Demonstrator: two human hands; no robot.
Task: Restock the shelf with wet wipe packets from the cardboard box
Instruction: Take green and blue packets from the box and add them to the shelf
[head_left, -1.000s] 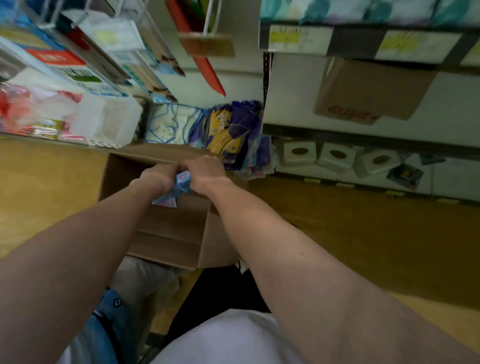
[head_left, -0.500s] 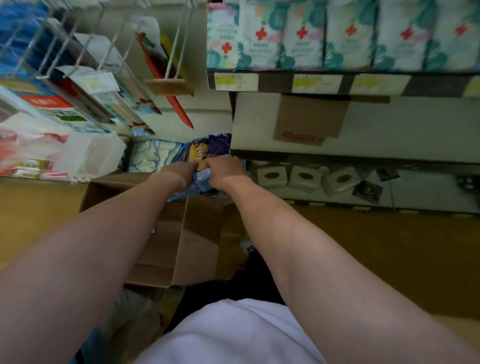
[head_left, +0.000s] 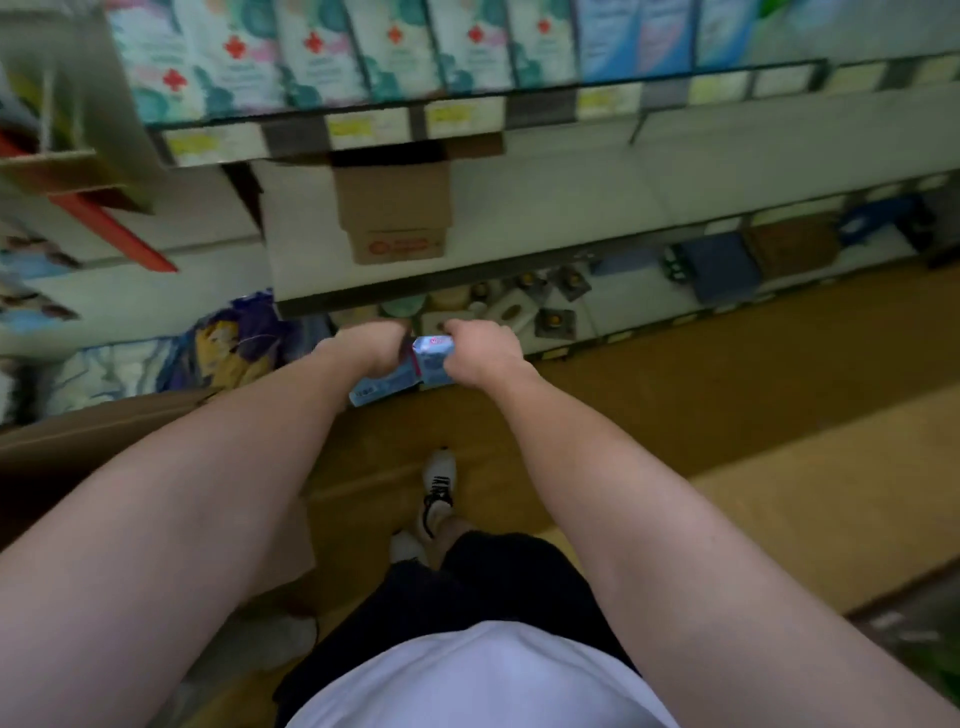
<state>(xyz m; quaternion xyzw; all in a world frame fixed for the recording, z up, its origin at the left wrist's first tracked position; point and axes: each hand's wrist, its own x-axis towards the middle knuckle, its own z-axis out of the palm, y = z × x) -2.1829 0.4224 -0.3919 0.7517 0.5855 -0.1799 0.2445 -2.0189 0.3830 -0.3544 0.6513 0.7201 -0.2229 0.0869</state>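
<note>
Wet wipe packets (head_left: 410, 371), soft glossy blue plastic, clamped between left hand (head_left: 370, 347) and right hand (head_left: 480, 349).

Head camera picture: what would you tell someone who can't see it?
Two hands, left hand and right hand, hold blue wipe packets out toward store shelves. A cardboard box sits at the left on the floor.

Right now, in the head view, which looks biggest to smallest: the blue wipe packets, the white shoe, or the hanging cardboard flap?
1. Cardboard flap, clearly largest.
2. Wipe packets, partly covered by the left hand and right hand.
3. Shoe, though close to the packets, so unsure.
</note>
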